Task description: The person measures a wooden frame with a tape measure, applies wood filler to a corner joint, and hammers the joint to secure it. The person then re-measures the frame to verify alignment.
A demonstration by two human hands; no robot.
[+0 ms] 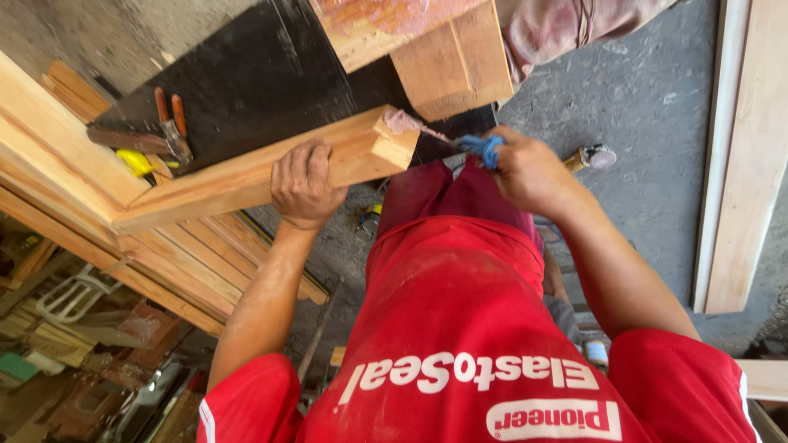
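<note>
A long pale wooden beam [238, 172] runs from the left to the middle of the head view. My left hand [304, 184] grips it from above, near its cut end [394, 143]. My right hand [525, 168] holds a small brush with a blue-wrapped handle [483, 149]. Its pinkish tip [402, 121] touches the top corner of the beam's cut end. My red shirt fills the lower middle of the view.
A black board [254, 74] lies under the beam, with pliers [172, 123] and a yellow tool [135, 162] on it. A wooden block stained pink [427, 41] sits above. Stacked planks [49, 156] lie left, tall boards [739, 156] right, and clutter lower left.
</note>
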